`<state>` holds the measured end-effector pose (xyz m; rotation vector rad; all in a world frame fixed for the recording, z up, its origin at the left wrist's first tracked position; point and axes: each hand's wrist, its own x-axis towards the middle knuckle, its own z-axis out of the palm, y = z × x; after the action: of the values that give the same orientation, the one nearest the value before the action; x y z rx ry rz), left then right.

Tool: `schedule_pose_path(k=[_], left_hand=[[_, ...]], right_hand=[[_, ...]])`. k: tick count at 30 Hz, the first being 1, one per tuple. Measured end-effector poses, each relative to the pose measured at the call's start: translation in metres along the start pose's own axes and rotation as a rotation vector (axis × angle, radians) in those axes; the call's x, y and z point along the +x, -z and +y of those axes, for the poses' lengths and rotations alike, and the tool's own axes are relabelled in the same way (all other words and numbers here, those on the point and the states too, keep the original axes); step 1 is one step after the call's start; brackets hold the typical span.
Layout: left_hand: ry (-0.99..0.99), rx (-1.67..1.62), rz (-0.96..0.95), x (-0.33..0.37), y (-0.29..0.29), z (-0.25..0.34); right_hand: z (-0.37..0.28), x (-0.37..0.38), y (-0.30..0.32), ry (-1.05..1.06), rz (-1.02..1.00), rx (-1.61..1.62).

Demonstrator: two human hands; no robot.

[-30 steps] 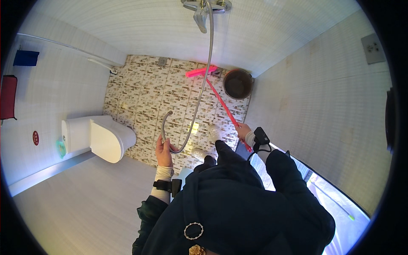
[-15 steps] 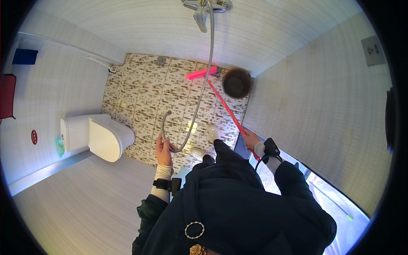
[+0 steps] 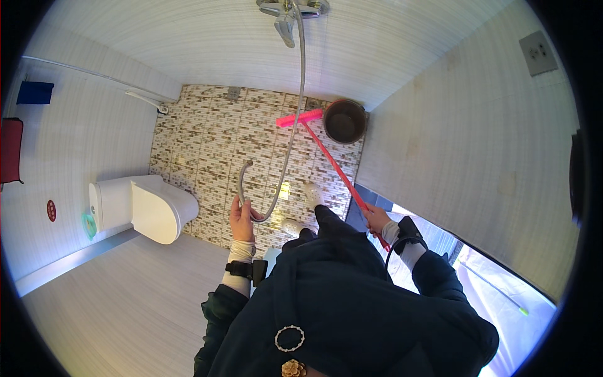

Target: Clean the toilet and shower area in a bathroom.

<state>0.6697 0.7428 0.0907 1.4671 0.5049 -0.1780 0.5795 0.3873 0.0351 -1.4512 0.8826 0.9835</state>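
My left hand (image 3: 241,222) is closed around the grey flexible shower hose (image 3: 293,125) near its free end, which curls upward above the floor. The hose hangs in a long loop from a chrome wall mixer tap (image 3: 290,11). In my right hand (image 3: 377,220) is the red handle of a long floor brush (image 3: 336,164). Its pink bristled head lies on the mosaic-patterned floor (image 3: 213,138) by the far wall, beside a dark round bucket (image 3: 345,121). The hose crosses in front of the brush head in this view.
A white toilet (image 3: 157,210) stands on the left. At the far wall are floor drains (image 3: 233,93). Behind my right arm, a bright doorway opens beside a pale wall panel (image 3: 452,151). My light-coloured shoes (image 3: 314,196) are on the floor between my hands.
My right hand has drawn back a little toward me with the brush handle, and the brush head has shifted slightly nearer. My left hand still holds the hose. The view has tilted slightly.
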Motion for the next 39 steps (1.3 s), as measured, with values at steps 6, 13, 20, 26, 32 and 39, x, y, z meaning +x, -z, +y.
schedule_pose_path(k=[6, 13, 20, 26, 32, 39], left_hand=[[-0.014, 0.007, -0.003, -0.009, 0.006, -0.003], [-0.003, -0.006, 0.012, -0.014, 0.013, -0.009], [-0.038, -0.101, 0.041, -0.018, 0.019, -0.009], [-0.014, -0.229, 0.023, -0.009, 0.032, -0.009], [0.093, -0.142, -0.044, 0.0, 0.024, 0.027], [0.044, -0.323, 0.037, 0.015, 0.019, 0.019]], right_hand=[[0.008, -0.008, -0.003, 0.008, 0.009, -0.026], [0.0, -0.015, -0.002, -0.061, -0.112, 0.084], [0.007, -0.014, -0.003, 0.016, -0.088, -0.11], [0.008, 0.032, -0.009, 0.163, -0.014, -0.361], [0.009, 0.028, 0.0, 0.097, -0.081, -0.403], [-0.069, -0.03, -0.001, 0.188, -0.339, 0.122]])
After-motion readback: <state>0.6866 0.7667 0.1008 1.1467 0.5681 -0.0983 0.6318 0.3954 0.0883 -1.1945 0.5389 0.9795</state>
